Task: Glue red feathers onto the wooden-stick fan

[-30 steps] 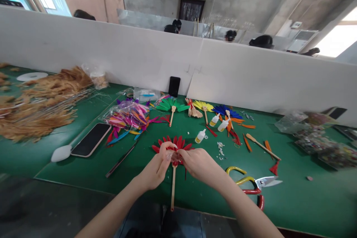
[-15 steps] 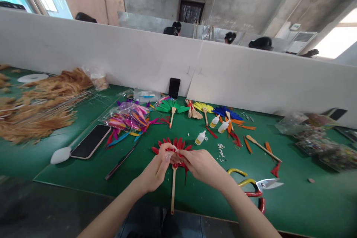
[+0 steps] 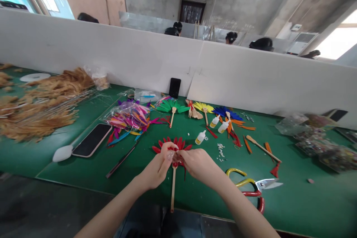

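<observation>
A small fan of red feathers point(image 3: 157, 150) lies on the green table, its pale wooden handle point(image 3: 173, 189) pointing toward me and reaching the front edge. Over the middle of the fan, my left hand point(image 3: 158, 165) is closed, thumb and fingers pinched together. My right hand point(image 3: 199, 163) meets it from the other side, its fingertips also pressed together. Whatever sits between the fingertips is too small or hidden to name. A red tassel point(image 3: 185, 171) hangs down beside the handle. Close by stands a small white glue bottle point(image 3: 200, 138), with a scatter of white beads point(image 3: 221, 150) to its right.
Scissors point(image 3: 260, 186) with yellow and red handles lie at right. Farther back are a green fan point(image 3: 164, 106), a yellow fan point(image 3: 205, 107) and a blue fan point(image 3: 225, 112). Bagged colored feathers point(image 3: 129, 115), a phone point(image 3: 92, 140) and tweezers point(image 3: 121, 161) lie left. A white partition point(image 3: 139, 52) closes the back.
The fingertips have shifted slightly against each other, the right fingers curling in a little more. The fan stays in place, and the view has moved very slightly.
</observation>
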The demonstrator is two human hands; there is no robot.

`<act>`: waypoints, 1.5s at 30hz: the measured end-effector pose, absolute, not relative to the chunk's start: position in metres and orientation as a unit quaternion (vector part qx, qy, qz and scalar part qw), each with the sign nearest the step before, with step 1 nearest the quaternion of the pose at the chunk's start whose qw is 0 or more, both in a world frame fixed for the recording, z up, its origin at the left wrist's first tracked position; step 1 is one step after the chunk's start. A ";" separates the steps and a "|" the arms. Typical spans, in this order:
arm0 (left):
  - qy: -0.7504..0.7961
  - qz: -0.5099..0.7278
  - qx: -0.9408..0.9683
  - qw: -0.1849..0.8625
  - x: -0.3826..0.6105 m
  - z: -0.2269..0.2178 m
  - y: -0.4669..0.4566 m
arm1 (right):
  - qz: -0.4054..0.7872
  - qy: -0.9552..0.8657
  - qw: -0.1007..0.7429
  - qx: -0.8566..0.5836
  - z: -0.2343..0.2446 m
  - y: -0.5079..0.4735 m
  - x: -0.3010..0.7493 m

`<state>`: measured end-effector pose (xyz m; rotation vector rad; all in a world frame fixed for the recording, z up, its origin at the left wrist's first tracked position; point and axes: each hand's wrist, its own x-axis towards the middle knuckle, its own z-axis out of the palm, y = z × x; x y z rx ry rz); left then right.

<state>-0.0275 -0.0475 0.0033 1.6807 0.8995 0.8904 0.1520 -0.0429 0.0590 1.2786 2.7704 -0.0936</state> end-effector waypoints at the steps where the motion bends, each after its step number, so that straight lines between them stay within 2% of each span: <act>1: 0.373 0.366 0.695 0.494 -0.027 0.004 -0.048 | -0.021 0.908 0.052 0.416 0.059 -0.043 0.151; 8: 0.372 0.383 0.675 0.510 -0.024 0.002 -0.047 | 0.001 0.909 0.086 0.407 0.056 -0.045 0.147; 23: 0.348 0.389 0.631 0.573 -0.023 0.005 -0.046 | 0.008 0.904 0.053 0.425 0.057 -0.046 0.155; 26: 0.351 0.395 0.618 0.582 -0.024 0.006 -0.047 | -0.007 0.896 0.029 0.443 0.057 -0.046 0.161; 34: 0.376 0.396 0.615 0.569 -0.032 -0.002 -0.051 | -0.121 0.871 -0.115 0.463 0.036 -0.049 0.172; 45: 0.365 0.379 0.632 0.570 -0.025 -0.005 -0.054 | -0.156 0.883 -0.087 0.434 0.034 -0.050 0.164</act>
